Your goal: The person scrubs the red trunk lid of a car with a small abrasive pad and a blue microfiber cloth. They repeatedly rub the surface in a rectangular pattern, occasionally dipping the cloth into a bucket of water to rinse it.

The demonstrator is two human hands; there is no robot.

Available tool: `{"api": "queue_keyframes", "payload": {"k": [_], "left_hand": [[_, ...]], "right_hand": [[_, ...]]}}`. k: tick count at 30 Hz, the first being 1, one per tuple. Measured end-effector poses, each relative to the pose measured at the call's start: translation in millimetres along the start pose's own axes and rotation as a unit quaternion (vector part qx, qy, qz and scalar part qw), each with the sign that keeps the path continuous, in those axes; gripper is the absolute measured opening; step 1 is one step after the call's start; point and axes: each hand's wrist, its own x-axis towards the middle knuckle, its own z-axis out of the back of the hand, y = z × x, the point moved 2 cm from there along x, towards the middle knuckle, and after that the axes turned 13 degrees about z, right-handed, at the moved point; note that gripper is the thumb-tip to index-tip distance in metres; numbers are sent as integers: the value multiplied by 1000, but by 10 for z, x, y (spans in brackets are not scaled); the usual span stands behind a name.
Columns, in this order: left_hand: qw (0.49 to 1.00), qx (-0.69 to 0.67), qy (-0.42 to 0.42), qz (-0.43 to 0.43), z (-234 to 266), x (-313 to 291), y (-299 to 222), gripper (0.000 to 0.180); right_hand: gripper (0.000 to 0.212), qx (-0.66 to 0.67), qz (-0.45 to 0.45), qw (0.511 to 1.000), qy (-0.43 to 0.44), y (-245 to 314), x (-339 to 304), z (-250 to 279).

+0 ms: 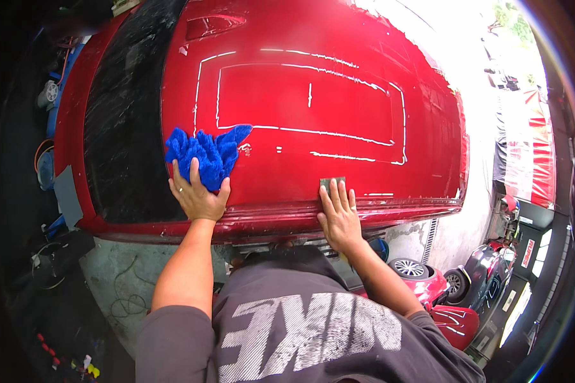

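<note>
A red car roof (287,179) spreads out in front of me, its surface marked with white reflected lines. My left hand (198,196) holds a bunched blue microfiber cloth (204,153) against the roof, beside the dark windshield. Its fingers are spread, with the tips sunk into the pile. Farther right, my right hand (340,217) presses a small grey-green square sheet (333,183) flat on the paint near the roof's near edge. The fingers lie over most of that sheet, so whether it is sandpaper or a pad I cannot tell.
The dark windshield (128,115) lies left of the roof, with whitish smears on it. A raised trim strip (281,210) runs along the near side. At the lower right stand a red car part with a wheel (410,268) and a dark vehicle (479,274). A thin cable (126,303) coils on the floor.
</note>
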Motion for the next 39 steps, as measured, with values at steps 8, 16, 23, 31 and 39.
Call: {"api": "queue_keyframes", "payload": {"k": [8, 16, 23, 31, 39], "left_hand": [[1000, 2, -6, -20, 88, -81, 206, 102], [999, -15, 3, -40, 74, -1, 123, 106], [1000, 4, -9, -4, 63, 4, 123, 102], [1000, 11, 9, -5, 86, -36, 101, 103], [999, -22, 13, -42, 58, -35, 143, 107]], "right_hand": [[66, -150, -13, 987, -49, -1710, 3097, 876], [73, -68, -88, 989, -95, -2886, 4457, 1402], [74, -52, 2, 998, -41, -256, 1201, 331], [68, -53, 17, 998, -17, -281, 1283, 358], [68, -116, -64, 989, -64, -2520, 4654, 1395]]}}
